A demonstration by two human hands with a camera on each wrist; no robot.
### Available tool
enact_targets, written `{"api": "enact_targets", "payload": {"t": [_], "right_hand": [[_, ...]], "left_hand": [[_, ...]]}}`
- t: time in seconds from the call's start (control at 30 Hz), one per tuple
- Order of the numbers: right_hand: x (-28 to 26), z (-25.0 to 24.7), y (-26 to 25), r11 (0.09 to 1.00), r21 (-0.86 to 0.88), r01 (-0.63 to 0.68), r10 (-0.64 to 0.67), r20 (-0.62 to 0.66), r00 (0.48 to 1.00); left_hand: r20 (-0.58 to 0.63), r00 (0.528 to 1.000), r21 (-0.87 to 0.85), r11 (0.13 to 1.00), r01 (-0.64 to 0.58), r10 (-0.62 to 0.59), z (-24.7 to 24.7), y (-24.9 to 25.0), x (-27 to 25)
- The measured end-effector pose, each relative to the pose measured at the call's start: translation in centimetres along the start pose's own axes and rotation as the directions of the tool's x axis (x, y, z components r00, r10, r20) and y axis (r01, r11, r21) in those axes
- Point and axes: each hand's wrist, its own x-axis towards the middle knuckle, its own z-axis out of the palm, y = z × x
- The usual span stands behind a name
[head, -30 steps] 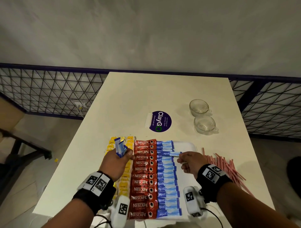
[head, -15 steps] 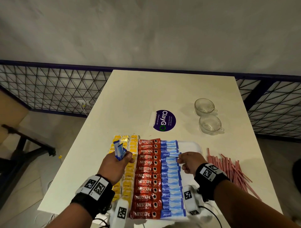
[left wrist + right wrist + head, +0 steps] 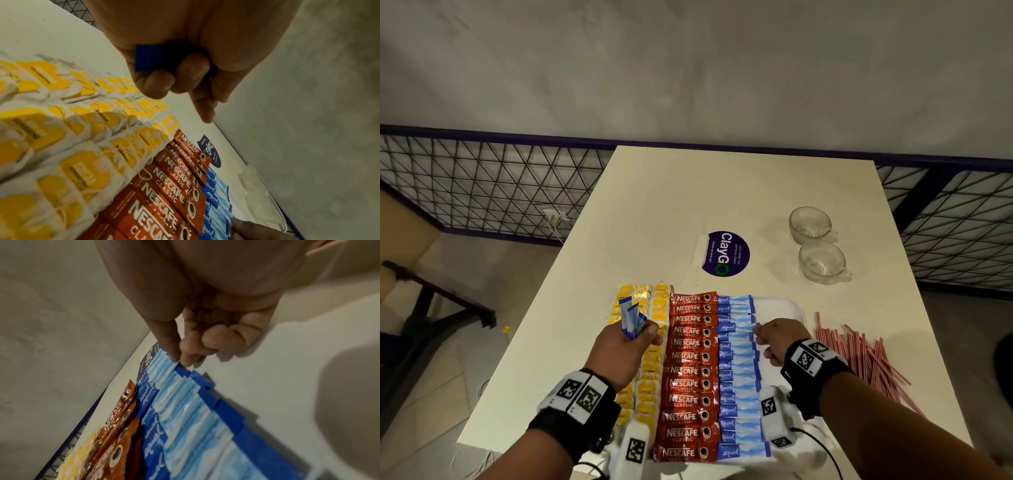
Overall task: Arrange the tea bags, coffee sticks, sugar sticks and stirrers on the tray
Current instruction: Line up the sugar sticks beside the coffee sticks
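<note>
A white tray holds rows of yellow tea bags, red Nescafe coffee sticks and blue sugar sticks. My left hand hovers over the tea bags and grips a small bunch of blue sugar sticks, whose blue ends show inside the fist. My right hand pinches the right end of one sugar stick lying in the blue row; thumb and forefinger meet on its dark blue tip. Red-and-white stirrers lie in a loose pile on the table, right of the tray.
Two empty glass cups stand at the back right of the white table. A round purple ClayGo sticker lies behind the tray. A wire mesh fence runs behind the table.
The right hand has lowered the sugar stick into the blue row, keeping its pinch on the stick's end. The left hand stays over the tea bags with its bunch.
</note>
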Motion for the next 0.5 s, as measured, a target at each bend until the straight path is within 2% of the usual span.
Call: {"api": "enact_targets", "payload": {"t": [0.27, 0.5], "right_hand": [[0.4, -0.2, -0.3, 0.997, -0.054, 0.049, -0.051, -0.038, 0.998], [1.1, -0.3, 0.1, 0.996, -0.032, 0.088, -0.091, -0.098, 0.991]], "left_hand": [[-0.003, 1.000, -0.015, 1.000, 0.011, -0.011, 0.0, -0.2, -0.1], [0.004, 1.000, 0.020, 1.000, 0.005, -0.005, 0.2, -0.2, 0.0]]}}
